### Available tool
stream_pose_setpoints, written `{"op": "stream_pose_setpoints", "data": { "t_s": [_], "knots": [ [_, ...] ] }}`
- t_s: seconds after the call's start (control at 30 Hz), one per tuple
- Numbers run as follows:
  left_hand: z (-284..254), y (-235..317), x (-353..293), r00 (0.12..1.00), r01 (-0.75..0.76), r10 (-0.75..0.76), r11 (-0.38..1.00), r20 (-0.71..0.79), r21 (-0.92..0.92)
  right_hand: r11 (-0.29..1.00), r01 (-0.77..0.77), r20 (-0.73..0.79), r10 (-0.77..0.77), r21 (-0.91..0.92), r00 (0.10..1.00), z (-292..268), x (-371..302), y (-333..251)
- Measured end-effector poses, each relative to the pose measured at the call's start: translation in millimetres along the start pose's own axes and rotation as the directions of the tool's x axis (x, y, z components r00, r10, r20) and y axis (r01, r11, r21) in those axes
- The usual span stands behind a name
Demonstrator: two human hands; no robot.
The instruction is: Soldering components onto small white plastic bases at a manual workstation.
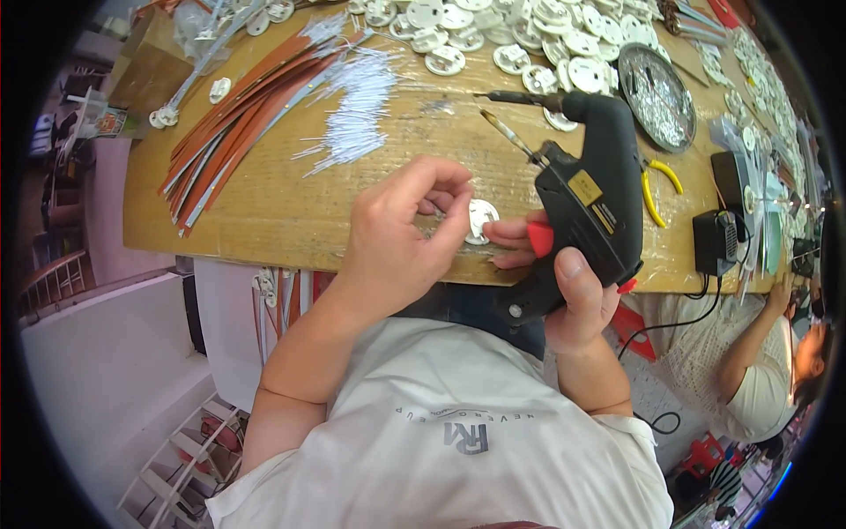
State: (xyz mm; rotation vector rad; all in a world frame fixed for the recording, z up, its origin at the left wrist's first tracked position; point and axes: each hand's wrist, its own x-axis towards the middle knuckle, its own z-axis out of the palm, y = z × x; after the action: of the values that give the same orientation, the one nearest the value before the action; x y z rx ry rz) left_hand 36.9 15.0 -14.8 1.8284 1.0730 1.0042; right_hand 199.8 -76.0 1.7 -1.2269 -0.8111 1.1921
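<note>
My right hand [577,304] is wrapped round the grip of a black soldering gun [595,189] with a red trigger. Its dark tip and thin feed tube point left, above the table. Two fingertips of that hand reach to a small round white plastic piece [481,214] lying on the table. From the other side my left hand [401,225] comes close to the same piece, thumb and forefinger pinched together. Whatever is between those fingers, if anything, is too small to make out.
Thin white wires [357,106] lie beside brown and grey strips [251,119]. Many white round pieces [555,26] are heaped at the back. Further right are a dark round tray [656,97], yellow-handled pliers [656,189] and a black power adapter [716,242]. Another person [749,370] sits at right.
</note>
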Motion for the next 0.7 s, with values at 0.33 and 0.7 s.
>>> {"op": "stream_pose_setpoints", "data": {
  "t_s": [0.33,0.7],
  "knots": [
    [-29.6,2.5,19.6,0.997,-0.073,0.072,0.996,0.021,0.051,0.976,0.180,-0.141,-0.162,0.125,0.977,-44.0,8.6,9.8],
    [-63.5,-16.0,134.9,0.899,-0.435,0.344,0.620,0.272,0.653,0.978,0.181,-0.174,-0.163,0.099,0.971,-40.0,9.3,14.7]
  ]
}}
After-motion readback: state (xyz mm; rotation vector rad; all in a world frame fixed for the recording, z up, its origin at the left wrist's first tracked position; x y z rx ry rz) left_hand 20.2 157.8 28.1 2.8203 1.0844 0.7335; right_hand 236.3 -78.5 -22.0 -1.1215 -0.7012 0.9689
